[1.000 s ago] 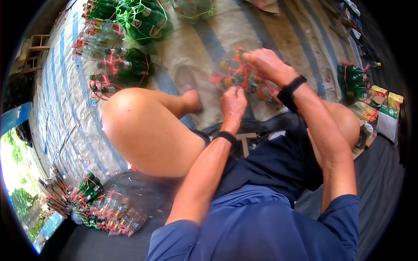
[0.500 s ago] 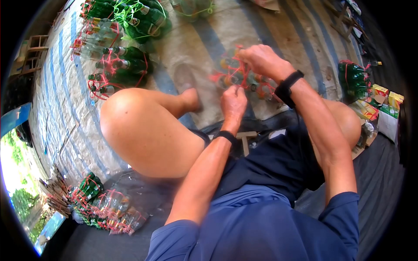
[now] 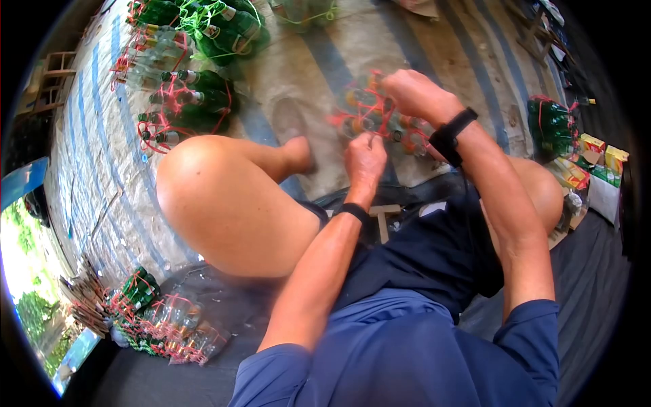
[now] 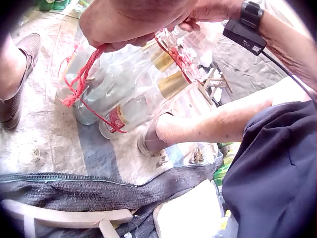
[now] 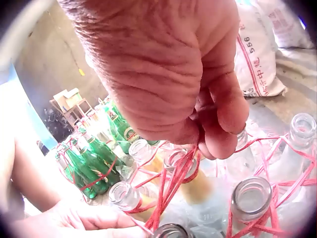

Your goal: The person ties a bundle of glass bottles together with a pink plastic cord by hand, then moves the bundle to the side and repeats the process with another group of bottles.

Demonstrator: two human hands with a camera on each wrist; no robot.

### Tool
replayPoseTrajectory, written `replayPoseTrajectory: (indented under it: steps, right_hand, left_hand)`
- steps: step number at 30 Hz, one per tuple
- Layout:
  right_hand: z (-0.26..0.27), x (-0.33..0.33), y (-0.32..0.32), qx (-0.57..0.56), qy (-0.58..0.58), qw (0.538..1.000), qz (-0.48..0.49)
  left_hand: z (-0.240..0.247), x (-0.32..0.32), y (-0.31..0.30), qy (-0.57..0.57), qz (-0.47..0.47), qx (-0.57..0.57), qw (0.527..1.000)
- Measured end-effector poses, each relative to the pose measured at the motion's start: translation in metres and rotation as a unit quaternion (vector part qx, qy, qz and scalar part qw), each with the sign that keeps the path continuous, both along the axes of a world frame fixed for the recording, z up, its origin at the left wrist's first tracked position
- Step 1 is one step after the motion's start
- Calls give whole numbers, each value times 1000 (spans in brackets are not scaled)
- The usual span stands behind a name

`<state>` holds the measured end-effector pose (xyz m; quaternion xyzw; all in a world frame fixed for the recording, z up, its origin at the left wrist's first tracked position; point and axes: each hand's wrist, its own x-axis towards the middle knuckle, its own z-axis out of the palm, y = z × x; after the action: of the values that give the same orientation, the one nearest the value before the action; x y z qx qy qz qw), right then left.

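Both hands are at a bundle of clear glass bottles (image 4: 141, 104) bound with red string (image 4: 88, 74). On the near side of the bundle, the left hand (image 3: 365, 163) pinches red string close to the bottle necks. Across from it and slightly higher, the right hand (image 3: 420, 98) has its fingers curled round taut strands. In the right wrist view, the right hand (image 5: 158, 64) is above the open bottle mouths (image 5: 251, 198), string (image 5: 171, 191) running down from its fingers, and the left hand (image 5: 89, 220) is low at the left. The string's far ends are hidden.
Green bottle bundles (image 3: 196, 102) stand at the upper left, and another (image 3: 553, 125) at the right by some cartons (image 3: 593, 152). More tied bottles (image 3: 180, 329) lie at the lower left. The person's shoe (image 4: 154, 136) is beside the bundle. White sacks (image 5: 257, 59) stand behind.
The right hand has shifted slightly to the right since the last half second, still gripping string. The left hand has barely moved and the bottle bundle stays in place.
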<state>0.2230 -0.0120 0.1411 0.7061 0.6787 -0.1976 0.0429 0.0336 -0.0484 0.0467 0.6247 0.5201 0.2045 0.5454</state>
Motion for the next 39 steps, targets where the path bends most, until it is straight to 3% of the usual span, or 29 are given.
replayPoseTrajectory:
  steps: [6, 23, 29, 32, 39]
  right_hand:
    - [-6, 6, -3, -11, 6, 1000, -4]
    - [-27, 15, 3, 134, 21, 990, -29]
    - [-25, 13, 8, 31, 22, 990, -133]
    - [-22, 17, 6, 39, 55, 980, -186]
    - [-16, 18, 9, 0, 124, 971, -206]
  left_hand:
    - [2, 0, 0, 7, 1, -1, 1000]
    - [-2, 2, -2, 25, -14, 9, 1000]
    - [11, -1, 1, 59, -31, -24, 998]
    - [12, -2, 2, 37, -25, -39, 998]
    - [8, -3, 2, -10, 17, -16, 1000]
